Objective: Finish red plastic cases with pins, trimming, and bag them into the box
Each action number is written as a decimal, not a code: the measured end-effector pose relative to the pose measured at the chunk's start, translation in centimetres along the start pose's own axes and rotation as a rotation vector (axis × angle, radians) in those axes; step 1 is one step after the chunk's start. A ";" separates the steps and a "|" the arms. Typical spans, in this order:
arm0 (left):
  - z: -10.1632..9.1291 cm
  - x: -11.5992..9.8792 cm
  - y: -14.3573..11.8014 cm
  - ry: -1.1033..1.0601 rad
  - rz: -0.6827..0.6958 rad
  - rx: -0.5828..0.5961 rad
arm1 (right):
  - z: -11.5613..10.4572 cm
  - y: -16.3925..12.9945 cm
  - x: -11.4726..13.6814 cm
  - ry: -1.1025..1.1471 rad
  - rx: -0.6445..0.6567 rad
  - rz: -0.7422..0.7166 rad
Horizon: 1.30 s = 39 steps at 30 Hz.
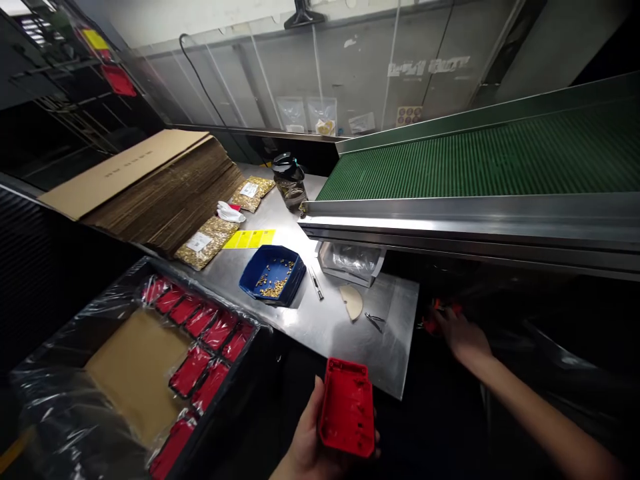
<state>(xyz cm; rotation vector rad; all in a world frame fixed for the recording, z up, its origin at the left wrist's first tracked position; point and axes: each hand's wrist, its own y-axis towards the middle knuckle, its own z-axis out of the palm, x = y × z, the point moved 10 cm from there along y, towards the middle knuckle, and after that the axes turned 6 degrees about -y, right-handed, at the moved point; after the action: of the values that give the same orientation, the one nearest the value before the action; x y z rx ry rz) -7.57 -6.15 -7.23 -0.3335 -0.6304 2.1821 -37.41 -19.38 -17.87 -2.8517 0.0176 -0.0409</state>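
Observation:
My left hand (306,433) is closed around a red plastic housing (349,407), a shallow shell with its hollow, ribbed inside turned up towards me. It is held just off the front edge of the metal table (320,343). My right hand (457,332) reaches down past the table's right end into a dark area, at some small red and orange pieces (434,321). Its fingers are partly hidden and blurred, so their grip is unclear. On the table are a blue bin (247,279) with small brass-coloured parts, a pen-like tool (317,283), small pliers (373,323) and a beige disc (353,303).
A plastic-lined box (65,373) at left holds several wrapped red parts (191,371) and cardboard. Stacked cardboard (165,193), bags of brass parts (207,243), a yellow label sheet (250,239) and a dark jar (290,183) stand behind. A green conveyor (450,163) overhangs the right.

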 end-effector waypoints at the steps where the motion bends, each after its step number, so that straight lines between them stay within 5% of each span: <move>1: -0.5 -0.1 -0.2 0.059 0.029 -0.015 | 0.4 0.7 -0.2 -0.038 -0.009 -0.035; 7: -2.4 -3.5 -2.5 0.559 0.397 -0.148 | 1.8 1.8 -1.0 -0.153 -0.041 -0.263; 11: -4.8 -5.6 -5.8 0.903 0.419 -0.433 | 0.9 -0.8 0.3 -0.115 -0.021 -0.462; 15: -5.7 -7.3 -9.3 1.329 0.367 -0.733 | -3.4 -8.2 7.1 0.188 0.250 -0.779; 17: -6.1 -7.0 -9.7 1.452 0.284 -0.804 | -6.1 -11.9 11.2 0.285 0.436 -0.800; 20: -6.2 -5.8 -8.6 1.563 0.220 -0.798 | -9.0 -15.4 16.9 0.208 0.579 -0.756; 24: -6.0 -5.3 -7.1 1.641 0.202 -0.772 | -9.0 -17.6 21.6 0.011 0.728 -0.789; 28: -6.1 -6.4 -7.1 1.450 0.192 -0.581 | -9.3 -15.4 21.4 0.024 0.659 -0.701; 32: -8.0 -5.4 -7.9 0.661 0.093 -0.307 | -10.6 -13.8 19.9 0.169 0.651 -0.620; 35: -9.7 -4.1 -8.2 0.258 0.090 -0.270 | -10.6 -14.9 20.2 0.148 0.745 -0.665; 39: -10.7 -3.3 -8.1 0.230 0.119 -0.339 | -10.8 -15.2 20.9 0.067 0.698 -0.657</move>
<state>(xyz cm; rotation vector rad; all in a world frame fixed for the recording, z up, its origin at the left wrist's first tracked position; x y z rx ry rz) 4.41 -0.84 -11.74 -0.8059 -0.8669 2.1030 -16.71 -8.27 -2.69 -2.0479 -0.7579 -0.2273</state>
